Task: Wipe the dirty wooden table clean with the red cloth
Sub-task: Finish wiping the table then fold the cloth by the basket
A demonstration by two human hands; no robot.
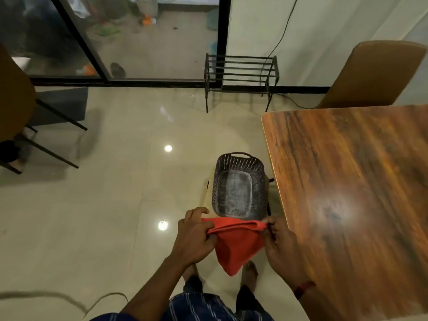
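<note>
A glossy pale tiled floor [92, 228] fills most of the room, reflecting ceiling lights, with black-framed glass doors [129, 42] along the far side. A dark-grained wooden surface [361, 193] occupies the right of the view, its near-left edge just beside the person standing on the tiles. A tan chair [375, 72] stands beyond the surface's far corner, and a black metal rack [240, 72] sits against the white wall. A dark perforated plastic basket [238, 184] rests on the floor just left of the surface. In front of it, the red cloth [236, 244] hangs in the air between both hands, clear of the surface. The left hand [196, 239] closes its fingers around the cloth's left corner; the right hand [282, 244] pinches the right corner, a red band [304, 289] on its wrist.
</note>
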